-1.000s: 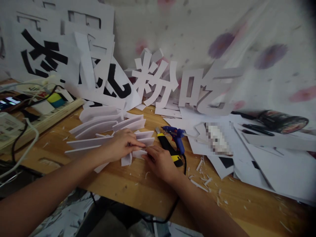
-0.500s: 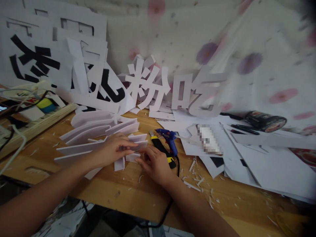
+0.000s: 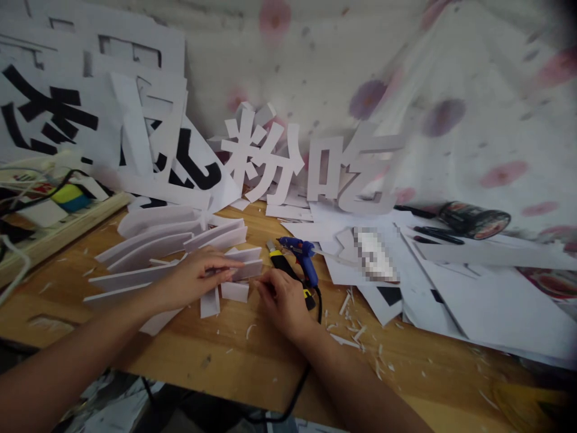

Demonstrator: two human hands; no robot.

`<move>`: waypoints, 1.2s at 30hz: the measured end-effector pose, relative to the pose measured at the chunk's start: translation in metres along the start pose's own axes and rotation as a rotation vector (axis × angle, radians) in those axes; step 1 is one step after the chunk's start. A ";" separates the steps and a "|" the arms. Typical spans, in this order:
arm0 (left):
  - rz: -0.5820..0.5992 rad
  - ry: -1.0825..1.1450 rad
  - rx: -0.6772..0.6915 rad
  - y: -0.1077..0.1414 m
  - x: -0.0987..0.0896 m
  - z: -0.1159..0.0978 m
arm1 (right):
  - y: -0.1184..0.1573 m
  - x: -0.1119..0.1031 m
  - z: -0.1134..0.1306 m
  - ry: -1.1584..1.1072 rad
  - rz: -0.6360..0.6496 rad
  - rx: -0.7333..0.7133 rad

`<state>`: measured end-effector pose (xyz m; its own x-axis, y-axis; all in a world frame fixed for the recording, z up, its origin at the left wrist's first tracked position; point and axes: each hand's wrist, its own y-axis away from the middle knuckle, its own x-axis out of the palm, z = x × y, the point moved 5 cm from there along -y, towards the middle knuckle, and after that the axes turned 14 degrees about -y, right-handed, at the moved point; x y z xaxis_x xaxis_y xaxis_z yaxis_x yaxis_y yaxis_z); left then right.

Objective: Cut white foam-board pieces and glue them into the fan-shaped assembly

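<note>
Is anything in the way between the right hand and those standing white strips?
Nothing visible. Only a small gap of bare table separates the right hand from the nearest strip. The knife and glue gun lie off that path.

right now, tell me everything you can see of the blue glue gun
The glue gun has a glossy, plastic-looking blue body and lies on its side on the wooden table, nozzle pointing left, handle angled towards the person. A black cord leaves the handle and passes beneath the right forearm. The black-and-yellow cutter lies close alongside; whether they touch is unclear. The right hand is near but not gripping it.
</note>
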<state>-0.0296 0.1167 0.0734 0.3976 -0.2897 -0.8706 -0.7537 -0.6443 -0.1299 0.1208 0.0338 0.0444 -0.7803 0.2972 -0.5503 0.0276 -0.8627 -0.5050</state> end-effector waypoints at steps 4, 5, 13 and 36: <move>-0.002 0.014 -0.018 0.000 0.003 0.003 | 0.001 -0.001 -0.004 -0.014 0.000 0.043; -0.005 0.012 -0.012 0.000 0.003 0.004 | 0.001 -0.002 -0.003 -0.026 -0.001 0.050; -0.028 0.022 0.034 -0.001 0.005 0.006 | 0.000 0.016 0.014 0.065 0.207 -0.019; -0.013 -0.033 0.067 -0.002 0.006 0.005 | 0.004 0.023 0.007 -0.026 0.326 0.027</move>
<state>-0.0283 0.1193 0.0662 0.3914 -0.2572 -0.8836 -0.7822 -0.5988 -0.1722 0.0984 0.0346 0.0339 -0.7485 -0.0069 -0.6631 0.2624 -0.9214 -0.2865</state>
